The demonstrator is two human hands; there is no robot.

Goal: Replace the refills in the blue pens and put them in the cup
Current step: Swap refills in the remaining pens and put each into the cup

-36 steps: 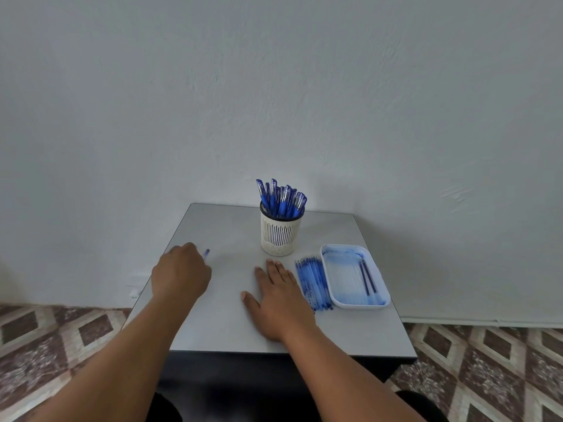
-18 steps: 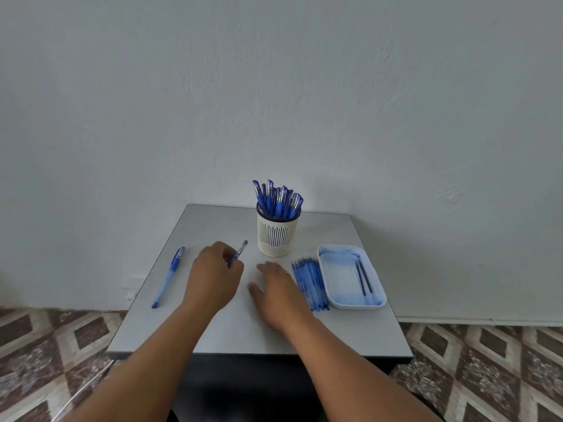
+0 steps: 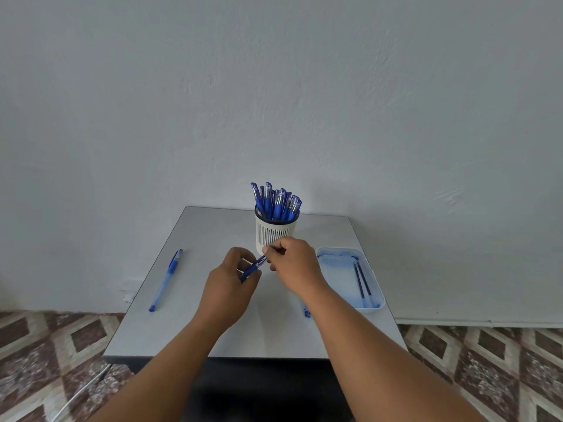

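My left hand [image 3: 230, 283] grips a blue pen [image 3: 252, 267] by its barrel above the middle of the grey table [image 3: 195, 330]. My right hand [image 3: 294, 264] pinches the pen's far end, just in front of the white slotted cup [image 3: 275, 231]. Several capped blue pens [image 3: 275, 201] stand in that cup. Another blue pen [image 3: 166, 280] lies alone on the table's left side. A pile of blue refills [image 3: 305, 312] lies right of centre, almost wholly hidden under my right forearm.
A white tray [image 3: 373, 275] stained with blue ink sits at the table's right and holds two dark refills [image 3: 362, 280]. A white wall stands close behind the table. Patterned floor tiles show on both sides, below the table's edges.
My left hand carried a pen from the table's left side to the middle and lifted it. My right hand left the tabletop and took hold of the pen's far end.
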